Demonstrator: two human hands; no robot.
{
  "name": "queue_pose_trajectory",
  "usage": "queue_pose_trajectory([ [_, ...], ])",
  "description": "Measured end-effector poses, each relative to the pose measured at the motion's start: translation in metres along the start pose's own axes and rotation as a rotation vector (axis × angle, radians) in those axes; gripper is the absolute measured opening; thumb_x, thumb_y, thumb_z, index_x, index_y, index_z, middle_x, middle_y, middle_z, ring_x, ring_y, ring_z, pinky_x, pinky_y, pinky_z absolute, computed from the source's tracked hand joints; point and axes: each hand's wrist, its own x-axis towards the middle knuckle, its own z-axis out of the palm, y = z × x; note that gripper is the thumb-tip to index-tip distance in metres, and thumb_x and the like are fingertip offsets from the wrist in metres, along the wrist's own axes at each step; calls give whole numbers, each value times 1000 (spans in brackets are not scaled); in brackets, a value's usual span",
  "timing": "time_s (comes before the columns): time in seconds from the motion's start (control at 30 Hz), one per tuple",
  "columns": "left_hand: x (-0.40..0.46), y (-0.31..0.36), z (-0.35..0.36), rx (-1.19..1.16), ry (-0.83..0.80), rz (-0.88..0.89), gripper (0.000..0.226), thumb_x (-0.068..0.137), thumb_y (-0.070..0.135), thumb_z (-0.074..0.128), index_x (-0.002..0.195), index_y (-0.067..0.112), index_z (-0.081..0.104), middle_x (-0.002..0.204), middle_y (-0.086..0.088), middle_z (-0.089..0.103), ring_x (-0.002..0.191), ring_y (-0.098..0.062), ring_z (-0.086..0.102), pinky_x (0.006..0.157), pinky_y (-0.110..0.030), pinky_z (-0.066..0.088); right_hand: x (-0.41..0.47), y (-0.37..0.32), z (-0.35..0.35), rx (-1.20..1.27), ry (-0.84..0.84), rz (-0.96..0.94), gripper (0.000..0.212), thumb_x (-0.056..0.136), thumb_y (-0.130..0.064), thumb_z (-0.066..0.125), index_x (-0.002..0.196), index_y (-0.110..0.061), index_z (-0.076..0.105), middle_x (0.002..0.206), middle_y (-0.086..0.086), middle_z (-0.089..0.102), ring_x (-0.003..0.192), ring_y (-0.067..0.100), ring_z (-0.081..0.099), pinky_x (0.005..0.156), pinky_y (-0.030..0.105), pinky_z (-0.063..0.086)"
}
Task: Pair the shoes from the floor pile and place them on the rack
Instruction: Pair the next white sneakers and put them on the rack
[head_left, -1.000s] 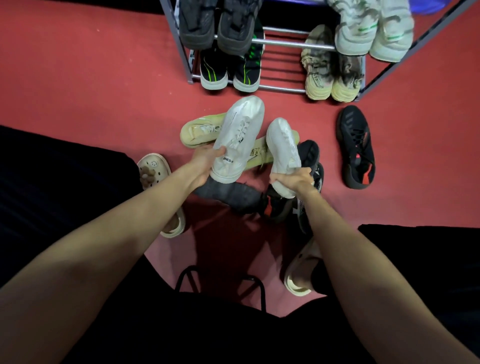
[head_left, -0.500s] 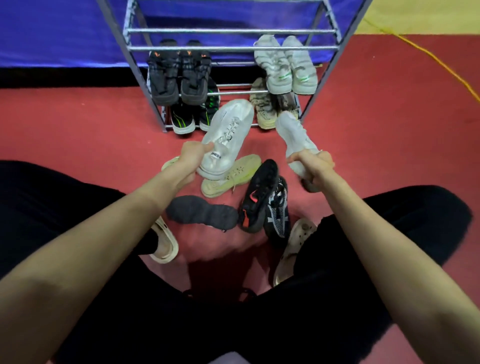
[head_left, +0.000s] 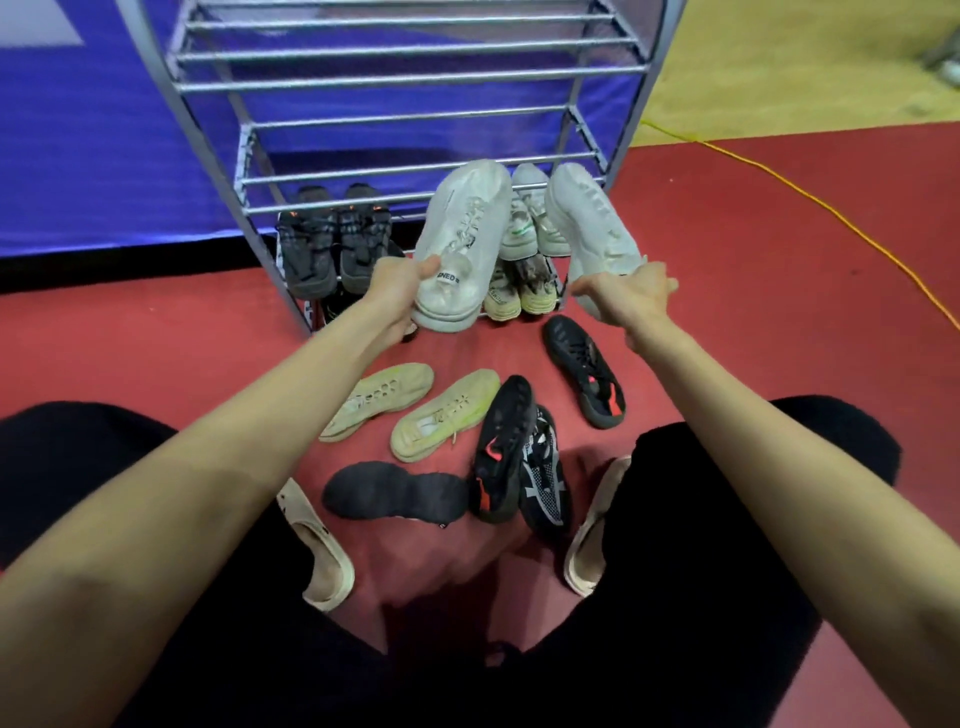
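Floor: red mat (head_left: 156, 338) with a blue banner (head_left: 93, 156) standing behind it and a yellow cord (head_left: 810, 192) trailing across the right side.
Rack: grey metal shoe rack (head_left: 405, 83) straight ahead; upper rails bare, lower tiers hold shoes.
On rack: dark pair (head_left: 332, 244) on the left, white-and-green pair (head_left: 530, 228) on the right, worn beige pair (head_left: 519, 291) on the tier beneath.
Left hand: left hand (head_left: 397, 288) clenched round the heel of a white sneaker (head_left: 462, 244), toe pointing up toward the rack.
Right hand: right hand (head_left: 628, 296) grasping the heel of the second white sneaker (head_left: 592, 228), held just beside the first, both raised in front of the lower tiers.
In the way: the two held sneakers cover part of the white-and-green pair.
Floor pile: two pale yellow shoes (head_left: 410, 405) side by side; black shoe sole-up (head_left: 395, 491) nearer the person; black shoe with red accents (head_left: 501, 447) touching a black-and-white knit shoe (head_left: 543, 478); another black-and-red shoe (head_left: 584, 369) apart to the right.
Person: seated in black trousers, beige clogs (head_left: 322, 551) on both feet, either side of the pile.
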Motion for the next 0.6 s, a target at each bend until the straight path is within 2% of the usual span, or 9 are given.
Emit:
queue_pose_trajectory([
  [0.2, 38, 36, 37, -95, -9, -14, 36, 92, 6, 52, 125, -7, 56, 123, -19, 63, 112, -32, 62, 103, -44, 47, 38, -31, 10, -34, -3, -44, 99, 55, -34, 85, 133, 1, 34, 140, 20, 29, 125, 35, 44, 103, 36, 43],
  [0.4, 89, 62, 69, -153, -22, -25, 34, 93, 0, 45, 124, -10, 53, 115, -20, 63, 107, -33, 62, 101, -46, 47, 96, -61, 37, -54, 36, -188, 83, 60, -31, 81, 124, 2, 40, 131, 18, 35, 118, 37, 45, 104, 43, 41],
  [0.53, 132, 64, 84, -212, -35, 14, 25, 84, -6, 45, 105, -2, 59, 110, -19, 64, 112, -36, 59, 102, -50, 46, 130, -69, 62, -7, 73, -227, 79, 61, -28, 80, 123, 1, 40, 129, 16, 36, 118, 36, 45, 102, 41, 41],
  [0.6, 153, 63, 85, -259, -27, 25, 36, 73, -6, 51, 108, -6, 60, 113, -19, 65, 114, -38, 60, 102, -51, 46, 146, -69, 72, 45, 90, -207, 79, 62, -29, 80, 124, 1, 40, 130, 15, 36, 117, 35, 45, 96, 35, 41],
])
